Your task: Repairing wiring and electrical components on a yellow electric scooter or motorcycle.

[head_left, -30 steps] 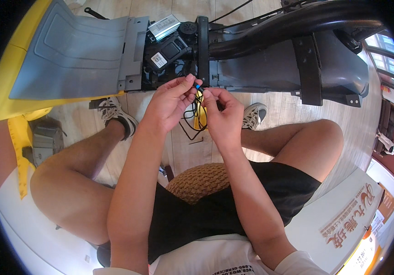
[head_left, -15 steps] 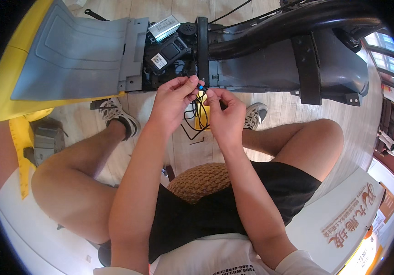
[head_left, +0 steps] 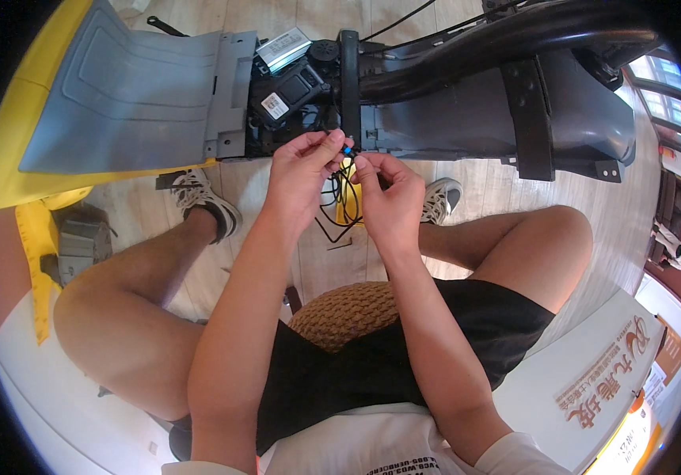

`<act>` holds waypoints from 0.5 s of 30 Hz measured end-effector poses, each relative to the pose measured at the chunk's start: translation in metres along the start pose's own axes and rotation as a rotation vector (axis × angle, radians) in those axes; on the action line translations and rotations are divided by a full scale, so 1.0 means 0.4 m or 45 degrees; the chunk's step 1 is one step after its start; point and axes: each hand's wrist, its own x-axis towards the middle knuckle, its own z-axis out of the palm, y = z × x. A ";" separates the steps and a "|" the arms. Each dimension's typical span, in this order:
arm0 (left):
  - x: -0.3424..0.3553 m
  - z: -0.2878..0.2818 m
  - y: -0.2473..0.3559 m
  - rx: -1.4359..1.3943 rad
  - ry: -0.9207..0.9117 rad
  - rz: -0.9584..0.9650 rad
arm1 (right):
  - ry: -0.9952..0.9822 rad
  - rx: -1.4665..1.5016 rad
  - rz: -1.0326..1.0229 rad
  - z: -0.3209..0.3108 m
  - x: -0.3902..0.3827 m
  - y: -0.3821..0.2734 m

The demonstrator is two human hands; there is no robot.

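Between my hands is a small black cable connector with a blue band (head_left: 346, 150). My left hand (head_left: 305, 174) pinches it from the upper left, and my right hand (head_left: 388, 202) pinches it from the lower right. Looped black cables (head_left: 336, 226) hang below, in front of a yellow part. Just above my hands is the open middle of a scooter-like frame, holding a black device with a white label (head_left: 293, 93), a silver box (head_left: 283, 49) and a black crossbar (head_left: 350, 87).
A grey panel (head_left: 127, 103) with yellow bodywork lies left, a black tube (head_left: 459, 63) and dark housing right. I sit on a woven seat (head_left: 340, 309) above wooden flooring, legs apart. A white sign board (head_left: 554, 372) is at lower right, a grey bin-like object (head_left: 83, 245) at left.
Compared with a second ago, both hands and the connector have shifted slightly to the right; both pinches remain. Little differs from half a second ago.
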 end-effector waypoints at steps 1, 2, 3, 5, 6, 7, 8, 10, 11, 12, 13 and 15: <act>0.001 0.001 -0.001 0.007 0.009 0.002 | 0.003 0.004 -0.019 0.000 0.001 0.002; 0.001 -0.001 -0.001 0.007 0.009 0.003 | 0.003 0.005 -0.020 0.001 0.001 0.003; -0.001 -0.002 0.000 0.047 -0.007 0.009 | -0.003 0.024 0.000 0.001 0.000 0.004; -0.004 -0.003 0.001 0.087 -0.022 0.016 | -0.010 0.044 0.019 0.002 -0.002 0.003; -0.006 -0.002 0.002 0.071 -0.012 0.015 | -0.037 0.072 0.042 0.002 -0.003 0.001; -0.008 -0.002 0.004 0.055 -0.001 0.013 | -0.064 0.100 0.065 0.003 -0.004 -0.001; -0.008 -0.003 0.005 0.055 -0.001 0.014 | -0.065 0.100 0.064 0.003 -0.004 0.000; -0.010 -0.005 0.008 0.107 0.009 0.015 | -0.075 0.055 0.047 0.004 -0.005 0.002; -0.012 -0.005 0.009 0.106 0.009 0.016 | -0.077 0.055 0.046 0.006 -0.005 0.003; -0.014 -0.003 0.008 0.077 0.011 0.013 | -0.042 0.087 0.033 0.007 -0.004 0.005; -0.015 -0.001 0.007 0.047 0.013 0.010 | -0.007 0.119 0.020 0.007 -0.003 0.006; -0.020 0.004 0.007 0.075 0.015 0.019 | -0.001 0.107 0.023 0.007 -0.004 0.008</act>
